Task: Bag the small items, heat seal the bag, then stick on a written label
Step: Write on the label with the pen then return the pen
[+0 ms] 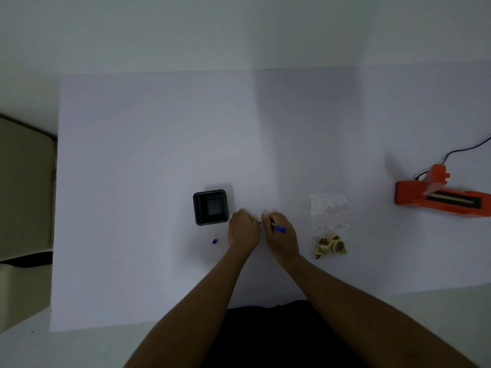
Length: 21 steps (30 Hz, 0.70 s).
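A pale, matte sheet [159, 181] covers the table [21, 349], smooth and unmarked; its near and left edges show against the greenish-white table surface beneath. A plain light wall [239, 30] rises behind. At far left stands a beige, rounded-corner piece of furniture [24, 187], too dim to identify.

Near the middle sits a tray [211, 207], black, square with rounded corners and a glossy inside. Just right of it the left hand [243, 229] and right hand [281, 235] meet over a label [258, 218], a small white strip with faint marks. The left grip presses fingers down on the strip's left end; the right grip is pinched around a pen [279, 228], blue-barrelled, its tip at the label. A small blue cap [215, 241] lies apart to the left, below the tray.

To the right lies the bag [329, 216], clear, crinkled plastic, flat on the sheet, with cream and tan small items [330, 247] bunched at its near end. Further right stands the sealer [441, 197], orange, boxy, hard plastic with a dark slot, and a thin black cord [462, 150] trailing away.
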Each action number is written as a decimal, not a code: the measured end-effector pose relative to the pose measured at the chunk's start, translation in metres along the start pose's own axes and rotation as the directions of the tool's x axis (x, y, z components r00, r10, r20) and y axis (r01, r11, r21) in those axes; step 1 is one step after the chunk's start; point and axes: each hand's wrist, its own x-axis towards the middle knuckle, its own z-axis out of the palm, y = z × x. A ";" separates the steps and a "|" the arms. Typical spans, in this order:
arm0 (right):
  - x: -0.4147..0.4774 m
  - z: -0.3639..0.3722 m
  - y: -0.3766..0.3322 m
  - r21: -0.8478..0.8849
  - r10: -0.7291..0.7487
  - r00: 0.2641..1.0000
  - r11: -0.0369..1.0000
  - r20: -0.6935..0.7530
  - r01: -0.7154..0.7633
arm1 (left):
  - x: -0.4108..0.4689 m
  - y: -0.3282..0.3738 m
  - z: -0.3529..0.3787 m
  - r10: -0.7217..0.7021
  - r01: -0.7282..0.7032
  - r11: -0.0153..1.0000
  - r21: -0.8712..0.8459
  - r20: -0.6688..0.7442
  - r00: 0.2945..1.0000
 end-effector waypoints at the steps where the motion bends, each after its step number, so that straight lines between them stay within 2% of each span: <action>1: 0.000 0.000 0.000 -0.002 0.000 1.000 1.000 -0.001 0.000 | 0.000 0.000 0.000 -0.002 0.002 1.000 -0.001 0.000 1.000; 10: 0.002 -0.001 -0.009 0.076 -0.021 0.998 0.997 0.058 0.017 | 0.002 -0.001 0.000 -0.025 0.025 1.000 -0.017 0.031 0.999; 15: 0.008 0.003 -0.012 0.086 -0.068 0.994 0.994 0.088 0.061 | 0.001 -0.001 -0.001 0.009 -0.009 1.000 -0.002 0.032 0.999; 19: 0.009 0.002 -0.014 0.051 -0.041 0.998 0.998 0.039 0.039 | 0.001 0.000 -0.002 -0.005 0.006 1.000 -0.019 0.026 1.000; 21: 0.009 -0.001 -0.018 0.087 -0.065 0.997 0.994 0.031 0.063 | 0.000 0.001 -0.004 -0.003 0.003 1.000 -0.007 0.028 1.000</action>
